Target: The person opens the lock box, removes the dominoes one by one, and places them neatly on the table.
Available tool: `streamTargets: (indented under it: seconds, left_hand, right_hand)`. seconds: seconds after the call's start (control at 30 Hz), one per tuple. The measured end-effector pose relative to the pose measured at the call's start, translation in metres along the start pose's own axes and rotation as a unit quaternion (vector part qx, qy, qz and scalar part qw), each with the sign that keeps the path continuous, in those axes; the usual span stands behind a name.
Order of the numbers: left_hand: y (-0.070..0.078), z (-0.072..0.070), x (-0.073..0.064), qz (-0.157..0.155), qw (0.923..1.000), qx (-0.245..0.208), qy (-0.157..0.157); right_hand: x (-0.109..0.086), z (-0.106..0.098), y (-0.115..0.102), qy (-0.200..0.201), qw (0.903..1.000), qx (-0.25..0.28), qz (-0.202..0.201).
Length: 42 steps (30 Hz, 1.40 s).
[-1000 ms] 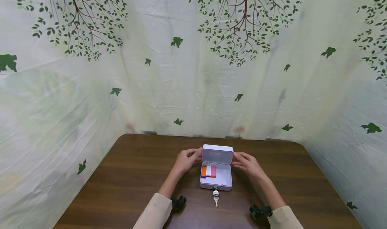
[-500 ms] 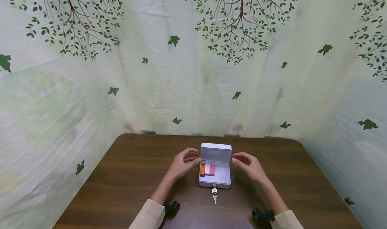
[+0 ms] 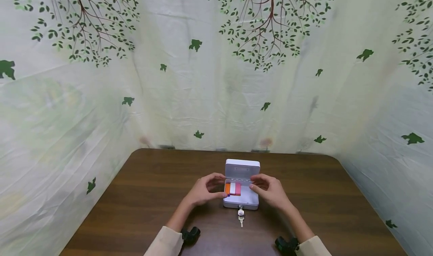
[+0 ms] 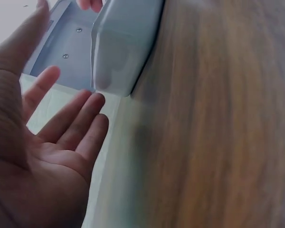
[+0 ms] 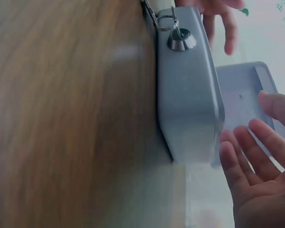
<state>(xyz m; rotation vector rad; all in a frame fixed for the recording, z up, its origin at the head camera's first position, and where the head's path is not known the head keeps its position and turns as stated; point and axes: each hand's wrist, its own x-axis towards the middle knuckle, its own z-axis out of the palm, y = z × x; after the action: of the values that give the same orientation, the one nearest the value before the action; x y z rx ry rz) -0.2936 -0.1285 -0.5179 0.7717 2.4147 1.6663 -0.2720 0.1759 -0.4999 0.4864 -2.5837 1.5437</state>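
A small white metal cash box (image 3: 249, 200) sits on the table with its lid (image 3: 242, 169) raised. Along the left of its inside lie an orange piece (image 3: 227, 188), a white piece (image 3: 232, 188) and a pink piece (image 3: 238, 189), flat and side by side. My left hand (image 3: 207, 191) is at the box's left side, thumb tip overlapping the rim near the orange piece. On the other side my right hand (image 3: 270, 191) has its fingertips over the right rim. Both hands have relaxed fingers and grip nothing. Keys (image 3: 241, 219) hang from the front lock (image 5: 182, 40).
A brown wooden table (image 3: 162, 181) carries the box. Behind it and at both sides hangs a pale curtain (image 3: 230, 98) printed with branches and leaves. Dark wrist cameras (image 3: 191, 235) are strapped at both sleeves.
Both hands were beside the raised lid, fingertips at its edges. They came away from it and moved down and inward to the box's sides; the lid stays up.
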Motion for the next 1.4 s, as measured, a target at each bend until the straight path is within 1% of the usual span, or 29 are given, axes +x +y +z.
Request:
streamTargets:
  seconds: [0.17, 0.27, 0.47, 0.63, 0.77, 0.9, 1.1, 1.23, 1.3, 1.4]
  left_hand:
    - [-0.006, 0.003, 0.000, 0.004, 0.9997, 0.008, -0.023]
    - [-0.008, 0.006, -0.001, 0.004, 0.9994, 0.012, -0.032]
    - [-0.012, 0.010, -0.001, 0.002, 0.9990, 0.020, -0.041]
    - [-0.011, 0.011, 0.001, 0.004, 0.9985, 0.038, -0.039]
    - [-0.013, 0.009, 0.003, 0.013, 0.9984, 0.040, -0.039]
    - [-0.016, 0.008, 0.003, 0.021, 0.9981, 0.043, -0.039]
    - [-0.015, 0.006, 0.002, 0.017, 0.9976, 0.053, -0.041]
    - [-0.015, 0.006, 0.002, 0.014, 0.9960, 0.075, -0.047]
    - [-0.016, 0.005, 0.002, 0.012, 0.9947, 0.088, -0.051]
    - [-0.017, 0.006, 0.003, 0.011, 0.9940, 0.095, -0.054]
  right_hand:
    - [0.002, 0.009, -0.003, 0.010, 0.9995, -0.029, 0.009]
    - [0.002, 0.011, -0.004, 0.012, 0.9994, -0.032, 0.010]
    - [0.003, 0.014, -0.004, 0.003, 0.9988, -0.048, -0.008]
    - [0.005, 0.019, -0.003, 0.016, 0.9968, -0.071, -0.033]
    - [0.007, 0.024, -0.005, 0.019, 0.9928, -0.103, -0.059]
    - [0.010, 0.028, -0.006, 0.013, 0.9891, -0.130, -0.067]
    - [0.013, 0.033, -0.008, -0.005, 0.9846, -0.160, -0.070]
    - [0.016, 0.036, -0.007, -0.015, 0.9812, -0.177, -0.076]
    - [0.017, 0.037, -0.007, -0.019, 0.9792, -0.184, -0.083]
    - [0.018, 0.039, -0.005, -0.022, 0.9749, -0.197, -0.101]
